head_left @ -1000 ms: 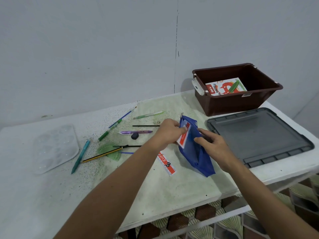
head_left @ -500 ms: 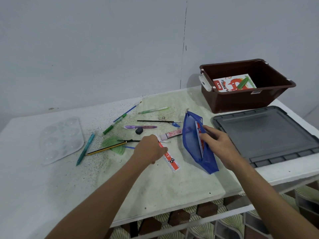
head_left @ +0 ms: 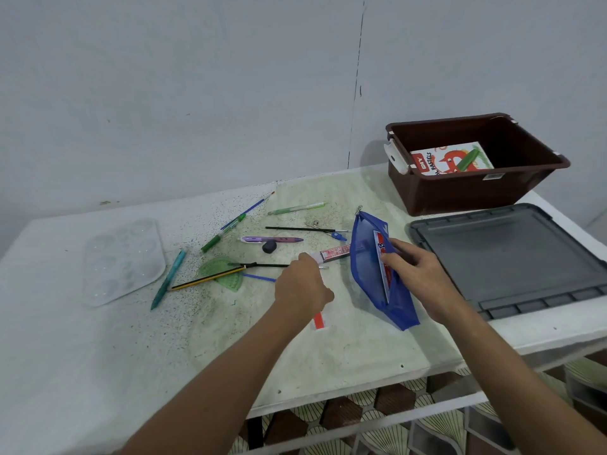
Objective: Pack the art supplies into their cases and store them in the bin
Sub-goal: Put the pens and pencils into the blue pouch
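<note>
A blue mesh pencil pouch (head_left: 364, 257) lies open on the table, and a red and white strip stands inside its mouth. My right hand (head_left: 417, 274) pinches the pouch's open edge. My left hand (head_left: 302, 287) is curled down over a second red and white strip (head_left: 318, 321); only the strip's red end shows below the hand. A pink lead case (head_left: 333, 252) lies just beyond its fingertips. The brown bin (head_left: 476, 195) stands at the back right with an oil pastels box (head_left: 450, 159) in it.
The grey bin lid (head_left: 509, 254) lies flat right of the pouch. Loose pens, pencils, a purple pen (head_left: 269, 239), a black eraser (head_left: 269, 247), a compass (head_left: 328, 229) and a green protractor (head_left: 223, 274) are scattered left of centre. A clear paint palette (head_left: 123, 261) sits far left.
My left hand left the pouch, moved left and down, and closed over the strip on the table, which has turned slightly. My right hand kept hold of the pouch.
</note>
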